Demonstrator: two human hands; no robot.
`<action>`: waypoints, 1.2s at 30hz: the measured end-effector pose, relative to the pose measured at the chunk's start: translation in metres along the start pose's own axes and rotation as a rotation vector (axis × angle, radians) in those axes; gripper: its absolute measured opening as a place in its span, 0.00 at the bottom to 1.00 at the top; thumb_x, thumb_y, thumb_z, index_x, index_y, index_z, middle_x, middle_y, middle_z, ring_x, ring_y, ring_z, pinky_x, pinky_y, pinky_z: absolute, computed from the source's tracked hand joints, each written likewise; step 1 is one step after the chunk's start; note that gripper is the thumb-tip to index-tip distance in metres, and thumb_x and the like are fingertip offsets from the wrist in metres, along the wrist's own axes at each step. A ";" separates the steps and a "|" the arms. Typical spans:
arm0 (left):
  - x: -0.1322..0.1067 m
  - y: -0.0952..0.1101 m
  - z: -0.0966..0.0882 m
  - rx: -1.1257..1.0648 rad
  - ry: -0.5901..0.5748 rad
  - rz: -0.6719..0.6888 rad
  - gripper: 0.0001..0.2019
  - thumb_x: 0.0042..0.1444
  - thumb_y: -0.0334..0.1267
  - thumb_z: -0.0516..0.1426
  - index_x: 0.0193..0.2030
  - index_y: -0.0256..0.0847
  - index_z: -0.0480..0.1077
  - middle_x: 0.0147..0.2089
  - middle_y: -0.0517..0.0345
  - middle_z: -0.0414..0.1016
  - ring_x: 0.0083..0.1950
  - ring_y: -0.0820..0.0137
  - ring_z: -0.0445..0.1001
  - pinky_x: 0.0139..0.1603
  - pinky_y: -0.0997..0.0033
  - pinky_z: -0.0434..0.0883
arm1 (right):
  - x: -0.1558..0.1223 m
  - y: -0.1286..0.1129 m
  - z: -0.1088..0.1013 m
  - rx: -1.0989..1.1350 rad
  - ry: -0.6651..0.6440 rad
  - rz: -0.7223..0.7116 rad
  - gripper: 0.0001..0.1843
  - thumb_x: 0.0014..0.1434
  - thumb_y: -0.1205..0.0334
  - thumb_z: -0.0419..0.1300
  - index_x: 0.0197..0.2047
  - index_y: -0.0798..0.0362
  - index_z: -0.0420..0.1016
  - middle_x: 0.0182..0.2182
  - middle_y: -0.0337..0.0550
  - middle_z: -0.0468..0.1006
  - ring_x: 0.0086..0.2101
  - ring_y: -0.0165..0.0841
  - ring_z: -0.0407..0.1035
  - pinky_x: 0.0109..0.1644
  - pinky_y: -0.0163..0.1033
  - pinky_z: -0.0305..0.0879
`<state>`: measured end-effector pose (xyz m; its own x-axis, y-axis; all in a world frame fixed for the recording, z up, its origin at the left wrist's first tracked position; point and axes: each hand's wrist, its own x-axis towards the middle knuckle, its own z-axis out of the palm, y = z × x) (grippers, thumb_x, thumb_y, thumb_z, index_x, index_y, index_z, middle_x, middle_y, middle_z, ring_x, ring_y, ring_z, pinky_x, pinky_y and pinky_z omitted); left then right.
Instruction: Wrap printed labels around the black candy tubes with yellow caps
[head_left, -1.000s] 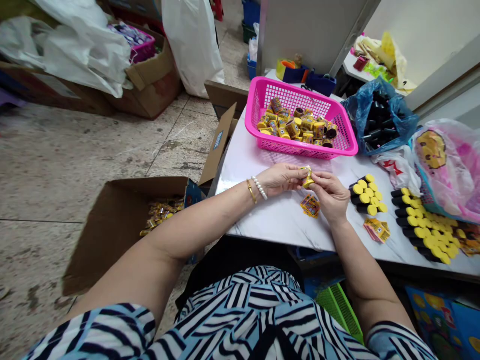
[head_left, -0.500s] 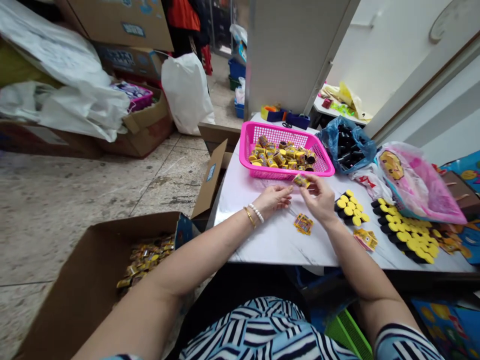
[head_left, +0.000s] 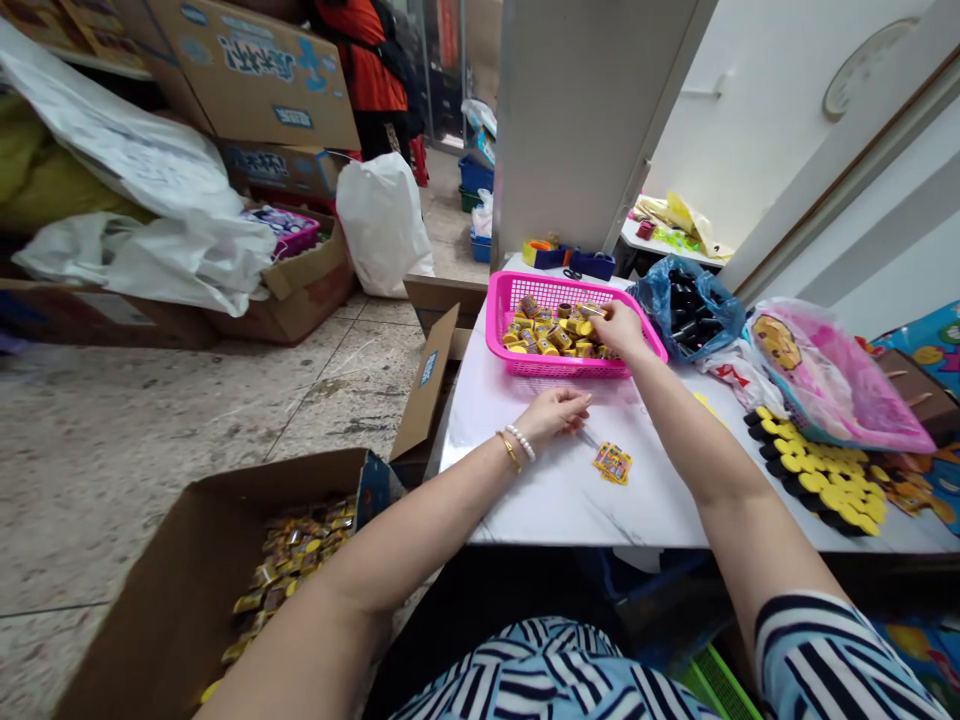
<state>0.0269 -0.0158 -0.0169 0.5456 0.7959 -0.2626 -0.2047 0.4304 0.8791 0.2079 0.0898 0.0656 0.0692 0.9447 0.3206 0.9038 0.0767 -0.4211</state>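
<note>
My right hand (head_left: 621, 328) reaches over the right side of the pink basket (head_left: 525, 365), its fingers closed on a small yellow labelled cylinder (head_left: 592, 310). Several similar yellow cylinders (head_left: 551, 335) with printed wraps and dark or yellow ends fill the basket. In front of it, my left hand (head_left: 559, 412) rests low over the white table, with curled fingers pinched together. A thin pale strip (head_left: 588, 437) shows just below these fingers; what they hold is too small to make out. Right of that hand lies a little pile of printed yellow stickers (head_left: 613, 463).
Rows of black pieces with yellow tops (head_left: 825, 470) stand at the right, beside a pink plastic-lined basket (head_left: 832, 370). A blue bag (head_left: 690, 310) of black pieces sits behind. Left below the table, an open carton (head_left: 150, 590) holds many yellow cylinders.
My right hand has moved forward from above the table into the pink basket, carrying the yellow cylinder. My left hand stays near the same spot. The view has tilted slightly upward.
</note>
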 end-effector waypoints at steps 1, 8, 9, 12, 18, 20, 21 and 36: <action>0.000 -0.001 0.000 0.007 0.000 0.002 0.15 0.59 0.43 0.70 0.38 0.35 0.71 0.30 0.57 0.77 0.24 0.79 0.70 0.24 0.79 0.65 | 0.003 -0.010 0.008 -0.009 -0.017 0.029 0.18 0.65 0.57 0.60 0.54 0.56 0.77 0.48 0.58 0.85 0.48 0.47 0.80 0.59 0.57 0.73; 0.006 -0.005 -0.008 0.046 -0.006 0.023 0.23 0.51 0.50 0.74 0.41 0.35 0.72 0.33 0.56 0.78 0.25 0.78 0.71 0.26 0.79 0.67 | 0.015 -0.053 0.038 0.060 -0.094 -0.021 0.26 0.63 0.54 0.66 0.61 0.56 0.77 0.61 0.50 0.81 0.60 0.43 0.75 0.68 0.47 0.67; 0.007 -0.005 -0.008 0.048 -0.006 0.023 0.25 0.49 0.51 0.74 0.41 0.35 0.72 0.33 0.56 0.78 0.26 0.78 0.72 0.27 0.79 0.67 | 0.016 -0.052 0.034 0.109 -0.071 -0.042 0.27 0.64 0.54 0.65 0.64 0.56 0.75 0.63 0.49 0.79 0.61 0.41 0.74 0.68 0.45 0.67; 0.009 -0.005 -0.008 0.091 0.007 0.045 0.25 0.49 0.52 0.73 0.41 0.36 0.72 0.32 0.57 0.77 0.26 0.77 0.71 0.27 0.77 0.67 | 0.011 -0.032 0.003 0.271 0.037 -0.131 0.24 0.66 0.57 0.62 0.63 0.56 0.76 0.59 0.47 0.82 0.57 0.37 0.77 0.67 0.44 0.69; 0.006 -0.008 -0.006 0.491 0.016 0.330 0.16 0.50 0.46 0.71 0.39 0.39 0.77 0.32 0.57 0.78 0.31 0.71 0.72 0.32 0.73 0.66 | -0.040 0.069 -0.114 0.089 0.176 -0.068 0.16 0.61 0.56 0.64 0.47 0.54 0.87 0.44 0.45 0.88 0.45 0.39 0.81 0.57 0.46 0.73; 0.004 -0.011 -0.004 0.623 0.014 0.451 0.10 0.53 0.44 0.69 0.37 0.40 0.80 0.34 0.56 0.80 0.34 0.68 0.73 0.37 0.71 0.66 | -0.069 0.103 -0.142 -0.028 0.157 0.043 0.14 0.60 0.57 0.65 0.45 0.54 0.88 0.38 0.45 0.88 0.40 0.40 0.80 0.54 0.48 0.74; 0.004 -0.013 -0.002 0.685 0.001 0.498 0.08 0.55 0.43 0.68 0.37 0.41 0.81 0.34 0.55 0.80 0.35 0.68 0.73 0.39 0.70 0.66 | -0.085 0.117 -0.150 -0.078 0.131 0.068 0.14 0.59 0.58 0.65 0.45 0.53 0.88 0.37 0.45 0.88 0.39 0.40 0.80 0.53 0.49 0.74; 0.006 -0.049 0.022 1.164 -0.267 0.677 0.04 0.55 0.37 0.69 0.38 0.45 0.87 0.43 0.49 0.76 0.46 0.60 0.68 0.53 0.58 0.65 | -0.190 0.148 -0.081 -0.304 -0.100 -0.272 0.11 0.53 0.60 0.73 0.41 0.48 0.86 0.57 0.49 0.78 0.73 0.65 0.51 0.75 0.82 0.39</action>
<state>0.0580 -0.0414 -0.0531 0.7787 0.5428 0.3145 0.2306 -0.7139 0.6612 0.3631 -0.1045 0.0111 -0.2166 0.9305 0.2953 0.9680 0.2439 -0.0586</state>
